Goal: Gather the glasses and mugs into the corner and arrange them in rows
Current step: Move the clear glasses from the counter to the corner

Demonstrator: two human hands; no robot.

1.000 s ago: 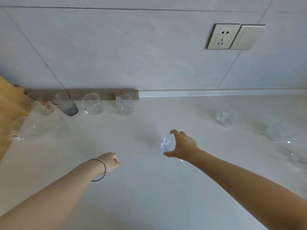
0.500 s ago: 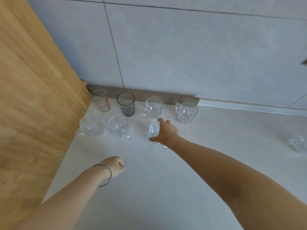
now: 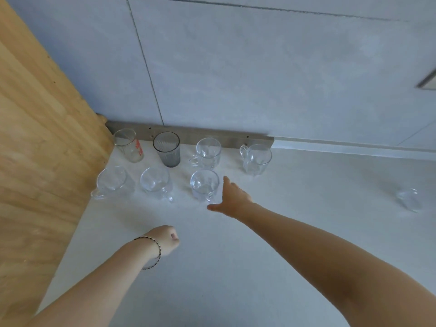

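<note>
Beside the front-row mug (image 3: 204, 187), the right hand (image 3: 232, 199) hangs open; a careless withdrawal could topple it.

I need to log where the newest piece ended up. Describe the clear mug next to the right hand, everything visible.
The clear mug looks like plain colourless glass, upright and apparently empty, mouth open upward, a small handle low on its near side. It stands on the pale counter as third in the front row, just in front of another clear mug. The right hand is open beside it; whether it touches the glass is unclear.
</note>
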